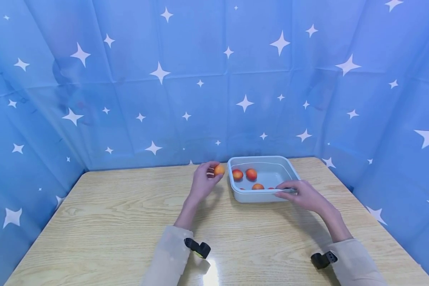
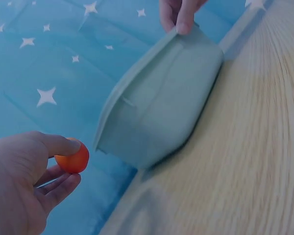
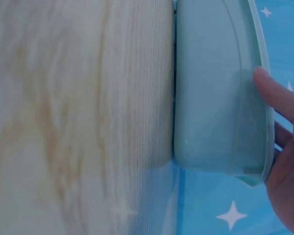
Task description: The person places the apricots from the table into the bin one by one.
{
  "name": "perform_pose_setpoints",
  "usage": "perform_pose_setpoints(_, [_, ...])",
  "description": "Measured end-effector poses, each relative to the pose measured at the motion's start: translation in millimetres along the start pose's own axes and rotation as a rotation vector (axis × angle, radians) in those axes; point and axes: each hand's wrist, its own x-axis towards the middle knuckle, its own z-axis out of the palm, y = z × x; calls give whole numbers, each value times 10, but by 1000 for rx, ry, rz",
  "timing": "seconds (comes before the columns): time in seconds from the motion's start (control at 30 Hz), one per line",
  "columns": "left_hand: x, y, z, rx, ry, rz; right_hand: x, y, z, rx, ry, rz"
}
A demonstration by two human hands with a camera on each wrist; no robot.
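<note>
Left of a pale blue-green plastic container (image 1: 262, 197), my left hand (image 1: 203, 180) holds a small round orange-red fruit (image 1: 219, 169) between thumb and fingers. In the left wrist view that fruit (image 2: 74, 159) is held clear of the container's wall (image 2: 157, 107). My right hand (image 1: 307, 194) pinches the near rim of the container toward its right end. Its thumb lies on the outside and its fingers reach over the rim, as the right wrist view also shows. Inside sit several similar fruits (image 1: 251, 174), mostly toward the left; the near wall partly hides some.
The container stands near the far edge of a light wood-grain table (image 1: 111, 222). A blue curtain (image 1: 200, 99) with white stars hangs behind and on both sides. A small black device (image 1: 199, 248) is strapped on each sleeve.
</note>
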Motion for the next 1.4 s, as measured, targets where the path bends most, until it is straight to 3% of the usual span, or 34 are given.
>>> perform_pose_setpoints(0.33, [-10, 284, 125, -68, -24, 56, -4, -4, -5, -1, 0, 6])
perform_pose_setpoints(0.67, [-24, 367, 283, -92, -66, 78, -8, -7, -6, 9, 0, -6])
perform_pose_setpoints(0.93, [-36, 412, 432, -33, -131, 138, -10, -2, -7, 12, 2, -5])
perform_pose_setpoints(1.07, [-21, 417, 489, -34, -131, 161, -12, 1, -6, 8, 2, -8])
perform_pose_setpoints(1.4, [-60, 439, 525, -19, -119, 147, -3, 5, -5, 9, -5, -6])
